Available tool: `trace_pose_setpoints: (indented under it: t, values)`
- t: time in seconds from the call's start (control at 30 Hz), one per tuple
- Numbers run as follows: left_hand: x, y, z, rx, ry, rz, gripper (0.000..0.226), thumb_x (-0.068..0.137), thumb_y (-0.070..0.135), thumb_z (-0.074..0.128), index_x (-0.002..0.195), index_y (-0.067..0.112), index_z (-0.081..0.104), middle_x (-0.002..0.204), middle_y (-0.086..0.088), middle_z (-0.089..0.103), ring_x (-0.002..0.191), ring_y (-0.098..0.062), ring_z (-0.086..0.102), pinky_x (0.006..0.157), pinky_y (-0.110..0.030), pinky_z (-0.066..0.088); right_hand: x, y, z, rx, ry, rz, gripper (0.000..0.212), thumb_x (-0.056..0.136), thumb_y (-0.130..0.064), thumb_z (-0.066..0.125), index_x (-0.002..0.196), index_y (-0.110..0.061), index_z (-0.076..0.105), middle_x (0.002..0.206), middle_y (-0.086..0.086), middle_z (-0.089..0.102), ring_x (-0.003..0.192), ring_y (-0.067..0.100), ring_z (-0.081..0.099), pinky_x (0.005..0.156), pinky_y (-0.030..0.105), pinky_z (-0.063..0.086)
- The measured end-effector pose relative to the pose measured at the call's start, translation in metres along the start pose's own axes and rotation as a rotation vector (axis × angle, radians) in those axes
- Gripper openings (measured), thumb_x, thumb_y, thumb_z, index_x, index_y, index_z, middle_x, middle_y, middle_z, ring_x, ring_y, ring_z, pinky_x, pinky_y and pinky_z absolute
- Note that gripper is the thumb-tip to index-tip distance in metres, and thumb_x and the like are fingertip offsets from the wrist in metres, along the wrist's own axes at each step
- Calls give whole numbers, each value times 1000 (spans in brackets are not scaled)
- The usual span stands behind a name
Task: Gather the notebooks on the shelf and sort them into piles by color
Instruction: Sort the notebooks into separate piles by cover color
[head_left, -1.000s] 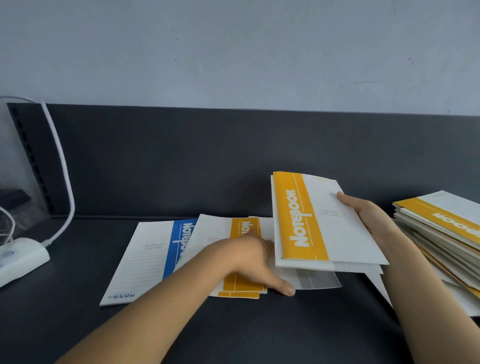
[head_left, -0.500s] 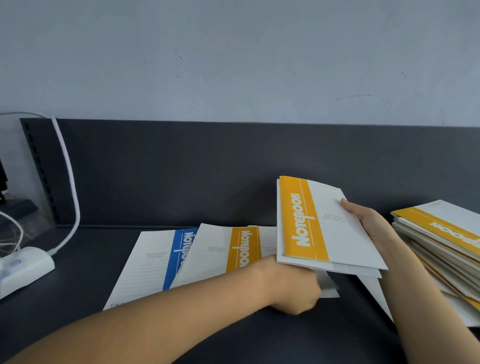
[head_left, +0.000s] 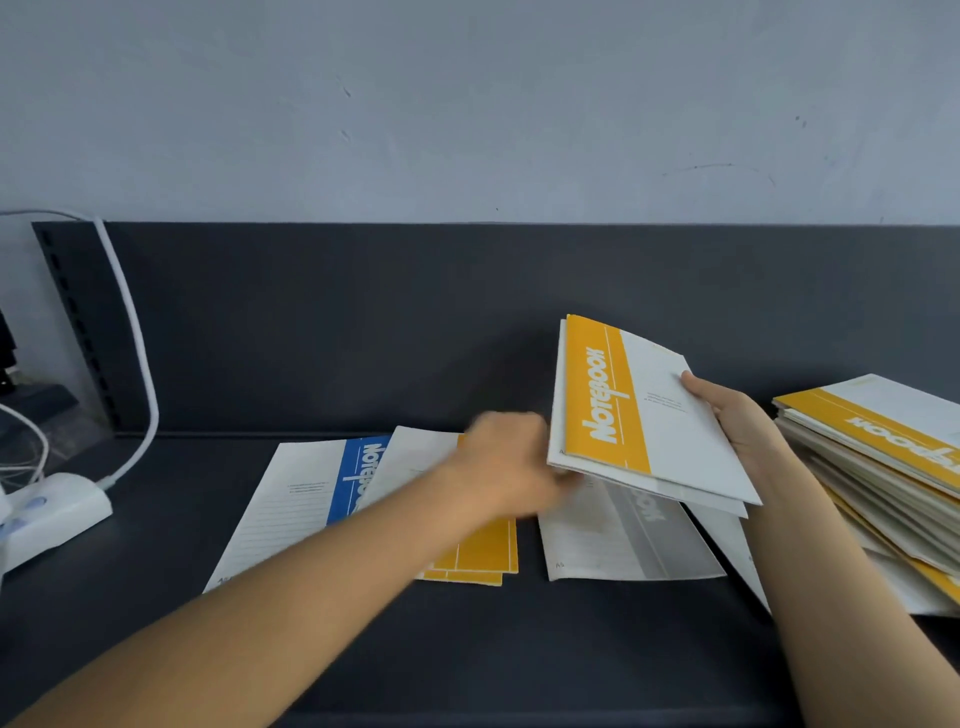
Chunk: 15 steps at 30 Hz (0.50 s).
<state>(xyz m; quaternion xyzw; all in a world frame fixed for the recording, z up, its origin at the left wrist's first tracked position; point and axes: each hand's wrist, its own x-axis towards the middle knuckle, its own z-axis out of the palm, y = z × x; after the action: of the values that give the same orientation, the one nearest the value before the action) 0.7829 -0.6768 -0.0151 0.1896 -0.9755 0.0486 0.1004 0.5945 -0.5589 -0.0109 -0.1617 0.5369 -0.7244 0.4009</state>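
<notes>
My right hand (head_left: 737, 421) grips a few notebooks (head_left: 670, 431) by their right edge and holds them tilted above the shelf; the top one has a yellow band. My left hand (head_left: 498, 462) is blurred at the lower left corner of that held bunch, and its fingers cannot be made out. Flat on the dark shelf (head_left: 519, 649) lie a blue-banded notebook (head_left: 301, 509), a small yellow-banded pile (head_left: 483, 551) partly under my left forearm, and a grey-banded notebook (head_left: 623, 540) below the held bunch.
A tall, uneven stack of notebooks (head_left: 883, 441) with a yellow one on top stands at the right edge. A white device (head_left: 57, 509) with a white cable (head_left: 135, 332) sits at the far left. The dark back panel (head_left: 363, 322) closes the shelf behind.
My left hand laid the grey-banded notebook on the shelf, then rose up and left to the held bunch's corner. My right hand kept its hold.
</notes>
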Motion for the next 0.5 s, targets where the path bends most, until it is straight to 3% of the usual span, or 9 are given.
trace_pose_setpoints:
  t: [0.07, 0.13, 0.23, 0.33, 0.4, 0.5]
  values:
    - [-9, -38, -7, 103, -51, -328, 49, 93, 52, 51, 126, 16, 53, 117, -5, 63, 107, -25, 62, 80, -35, 51, 1, 0, 1, 0, 1, 1, 23, 98, -27, 50, 99, -7, 60, 71, 8, 74, 54, 22, 71, 43, 32, 56]
    - [-22, -70, -13, 76, -220, -595, 65, 90, 63, 49, 127, 10, 52, 109, -5, 62, 102, -23, 61, 76, -32, 48, 2, 1, 2, -3, -1, 4, 23, 98, -28, 51, 99, -7, 61, 72, 7, 74, 55, 22, 71, 43, 32, 56]
    - [-32, -95, -8, -297, -411, -798, 62, 87, 63, 56, 117, 9, 52, 93, -5, 61, 90, -21, 65, 81, -33, 56, 4, 2, 4, -15, -14, 13, 24, 98, -27, 50, 98, -7, 61, 71, 7, 74, 54, 22, 71, 42, 32, 56]
    - [-31, -97, -1, -528, -381, -788, 55, 88, 50, 64, 117, 5, 52, 103, -12, 67, 85, -25, 70, 80, -37, 60, 4, 4, 8, -39, -21, 24, 23, 98, -28, 50, 98, -7, 61, 70, 7, 74, 53, 21, 71, 41, 31, 55]
    - [-28, -97, 4, -584, -396, -779, 41, 93, 39, 61, 113, 4, 52, 98, -14, 65, 71, -24, 69, 70, -32, 60, 3, 5, 8, -50, -20, 26, 23, 98, -27, 50, 98, -8, 61, 70, 7, 74, 53, 21, 71, 42, 31, 55]
    - [-30, -111, 6, -223, -408, -685, 9, 91, 17, 55, 90, 9, 53, 74, -5, 53, 55, -14, 51, 56, -25, 45, 2, 6, 8, -65, -5, 26, 22, 98, -27, 51, 100, -8, 61, 70, 7, 74, 53, 21, 71, 43, 32, 56]
